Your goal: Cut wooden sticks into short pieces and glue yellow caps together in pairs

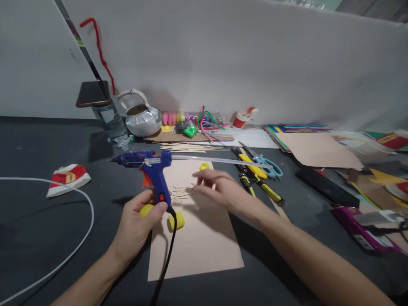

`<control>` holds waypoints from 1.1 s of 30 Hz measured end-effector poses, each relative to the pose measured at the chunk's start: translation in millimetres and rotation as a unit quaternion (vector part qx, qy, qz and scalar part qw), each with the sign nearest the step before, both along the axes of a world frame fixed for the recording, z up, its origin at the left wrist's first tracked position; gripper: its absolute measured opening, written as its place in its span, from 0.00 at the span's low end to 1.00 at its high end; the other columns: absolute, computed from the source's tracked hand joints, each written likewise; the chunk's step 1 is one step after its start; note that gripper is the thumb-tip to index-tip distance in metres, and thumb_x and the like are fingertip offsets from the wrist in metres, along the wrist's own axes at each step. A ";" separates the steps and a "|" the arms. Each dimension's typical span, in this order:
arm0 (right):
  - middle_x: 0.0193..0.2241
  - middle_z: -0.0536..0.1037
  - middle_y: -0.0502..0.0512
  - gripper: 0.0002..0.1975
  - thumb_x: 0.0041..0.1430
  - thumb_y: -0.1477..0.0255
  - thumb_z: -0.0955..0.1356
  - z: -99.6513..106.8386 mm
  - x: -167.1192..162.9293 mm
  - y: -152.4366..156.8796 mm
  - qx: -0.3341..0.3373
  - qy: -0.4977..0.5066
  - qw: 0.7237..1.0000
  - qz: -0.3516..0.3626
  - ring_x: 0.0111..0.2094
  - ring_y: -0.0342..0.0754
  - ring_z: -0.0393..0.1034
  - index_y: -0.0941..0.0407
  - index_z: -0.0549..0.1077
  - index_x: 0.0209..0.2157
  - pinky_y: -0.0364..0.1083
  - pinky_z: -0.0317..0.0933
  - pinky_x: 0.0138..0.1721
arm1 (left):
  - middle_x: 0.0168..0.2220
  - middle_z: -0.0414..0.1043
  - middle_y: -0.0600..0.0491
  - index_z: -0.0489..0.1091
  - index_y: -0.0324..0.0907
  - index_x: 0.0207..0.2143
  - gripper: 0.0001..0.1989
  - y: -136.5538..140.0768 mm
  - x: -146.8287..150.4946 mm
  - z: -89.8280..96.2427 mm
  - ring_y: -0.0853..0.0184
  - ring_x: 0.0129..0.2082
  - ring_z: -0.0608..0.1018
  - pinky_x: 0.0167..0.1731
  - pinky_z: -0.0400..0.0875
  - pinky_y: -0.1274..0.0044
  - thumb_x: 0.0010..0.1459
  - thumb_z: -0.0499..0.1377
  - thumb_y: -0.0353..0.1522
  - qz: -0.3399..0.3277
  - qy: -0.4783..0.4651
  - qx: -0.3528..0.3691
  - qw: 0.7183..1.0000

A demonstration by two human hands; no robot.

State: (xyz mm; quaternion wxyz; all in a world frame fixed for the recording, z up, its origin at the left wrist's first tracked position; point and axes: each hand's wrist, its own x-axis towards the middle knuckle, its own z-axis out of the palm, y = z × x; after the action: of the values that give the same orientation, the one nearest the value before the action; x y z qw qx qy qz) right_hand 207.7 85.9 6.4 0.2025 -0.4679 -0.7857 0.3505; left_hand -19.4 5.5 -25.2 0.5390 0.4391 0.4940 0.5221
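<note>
My left hand (135,225) is closed round the handle of a blue glue gun (162,182), whose nozzle points left. A clear glue stick (219,160) extends from its back, and a black cord hangs from the grip. Behind my left fingers shows a yellow piece (146,210); whether the hand holds it too I cannot tell. My right hand (223,189) hovers over the beige paper (204,246), thumb and fingers curved and apart, beside several short thin wooden sticks (180,194). Two more yellow pieces, a near one (177,221) and a far one (204,166), lie on the paper.
Right of the paper lie blue-handled scissors (270,165), a yellow cutter (253,165) and pliers (245,180). A silver kettle (143,121) and a glass jar (110,121) stand at the back left. A white cable (91,212) curves across the left. A purple box (360,229) sits right.
</note>
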 end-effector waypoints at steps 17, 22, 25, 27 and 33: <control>0.36 0.77 0.53 0.11 0.62 0.61 0.70 -2.5 16.7 -61.8 -0.135 0.445 0.873 -0.146 0.27 0.42 0.67 0.51 0.74 0.41 0.41 0.62 0.25 | 0.29 0.69 0.54 0.73 0.40 0.35 0.09 19.7 23.2 20.2 0.72 0.26 0.72 0.22 0.66 0.82 0.59 0.60 0.38 0.006 -0.130 -0.100 0.986; 0.25 0.68 0.47 0.14 0.55 0.60 0.74 3.2 35.4 -54.3 -0.124 0.441 0.865 -0.203 0.21 0.39 0.53 0.53 0.75 0.38 0.38 0.48 0.18 | 0.39 0.77 0.44 0.73 0.37 0.35 0.09 36.8 24.3 14.6 0.65 0.39 0.80 0.39 0.76 0.78 0.50 0.64 0.23 -0.012 -0.166 -0.151 0.974; 0.23 0.64 0.46 0.17 0.52 0.57 0.75 1.6 38.9 -48.7 -0.143 0.440 0.860 -0.216 0.20 0.38 0.50 0.54 0.74 0.35 0.38 0.45 0.18 | 0.36 0.78 0.47 0.73 0.38 0.35 0.09 43.3 27.2 10.9 0.66 0.38 0.81 0.39 0.77 0.79 0.49 0.66 0.23 0.001 -0.153 -0.145 0.977; 0.22 0.63 0.45 0.19 0.50 0.55 0.75 -2.2 41.1 -45.8 -0.161 0.438 0.856 -0.222 0.19 0.37 0.49 0.55 0.74 0.34 0.38 0.45 0.17 | 0.30 0.76 0.51 0.73 0.38 0.34 0.08 47.5 24.6 8.9 0.69 0.31 0.80 0.30 0.77 0.81 0.50 0.67 0.27 0.015 -0.137 -0.131 0.982; 0.25 0.72 0.50 0.21 0.49 0.54 0.76 -13.7 48.2 -37.6 -0.196 0.429 0.851 -0.232 0.18 0.39 0.55 0.53 0.75 0.38 0.39 0.48 0.16 | 0.34 0.75 0.54 0.70 0.40 0.31 0.08 62.3 -8.1 1.9 0.73 0.24 0.76 0.15 0.67 0.84 0.48 0.66 0.31 0.081 -0.058 -0.068 0.993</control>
State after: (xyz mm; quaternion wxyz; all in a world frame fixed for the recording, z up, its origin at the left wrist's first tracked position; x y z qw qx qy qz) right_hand 255.9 48.3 -7.4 0.4989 -0.4701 -0.4042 0.6056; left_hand -27.4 67.8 -23.3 0.5510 0.3287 0.5303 0.5542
